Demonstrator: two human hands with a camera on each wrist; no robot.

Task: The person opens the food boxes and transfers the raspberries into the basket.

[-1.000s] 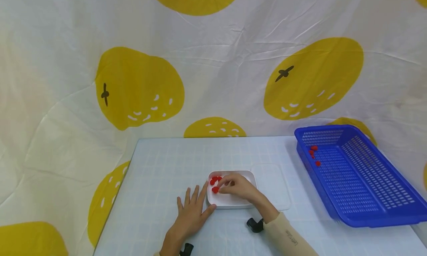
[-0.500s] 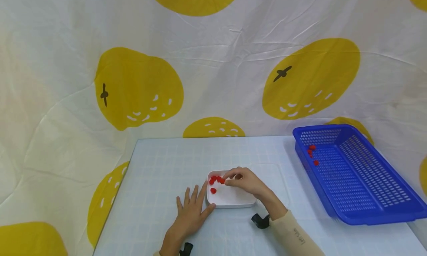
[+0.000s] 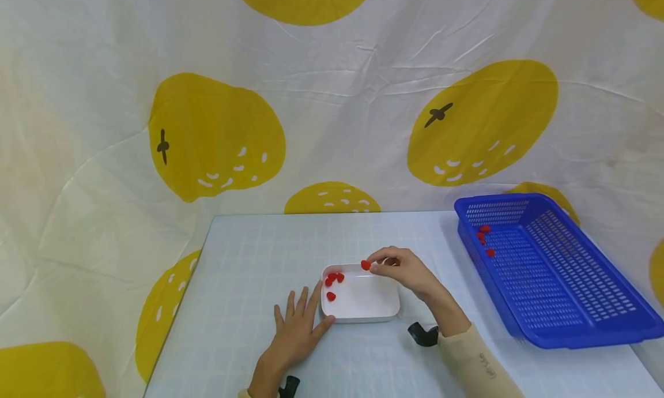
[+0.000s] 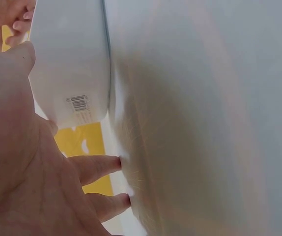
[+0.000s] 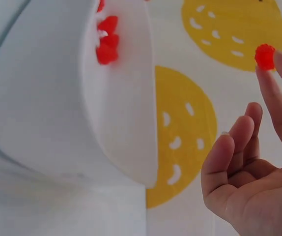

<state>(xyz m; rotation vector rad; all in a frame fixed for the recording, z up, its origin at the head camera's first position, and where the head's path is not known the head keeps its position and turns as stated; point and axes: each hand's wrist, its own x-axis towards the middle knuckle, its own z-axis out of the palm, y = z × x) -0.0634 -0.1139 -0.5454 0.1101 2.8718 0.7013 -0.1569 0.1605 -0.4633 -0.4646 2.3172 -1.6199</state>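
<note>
A small red raspberry (image 3: pixel 365 265) is pinched between the thumb and index fingertip of my right hand (image 3: pixel 407 270), above the far rim of a white rectangular box (image 3: pixel 363 299). In the right wrist view the bumpy raspberry (image 5: pixel 265 56) shows at the fingertips, with the other fingers curled loosely. Several more raspberries (image 3: pixel 332 280) lie in the left part of the box. My left hand (image 3: pixel 297 333) rests with spread fingers at the box's left side, thumb and index finger against it. The left wrist view shows the box's outer wall (image 4: pixel 70 54) with a barcode.
To the right stands a blue perforated basket (image 3: pixel 557 282) with several red pieces (image 3: pixel 485 229) along its left side. A clear flat lid (image 3: pixel 412 312) lies right of the box, partly under my right forearm. A patterned curtain (image 3: pixel 337 109) hangs behind the table (image 3: pixel 249 259).
My right hand has picked a raspberry from the group in the box and moved it up and right, over the far rim. The left hand has stayed in place.
</note>
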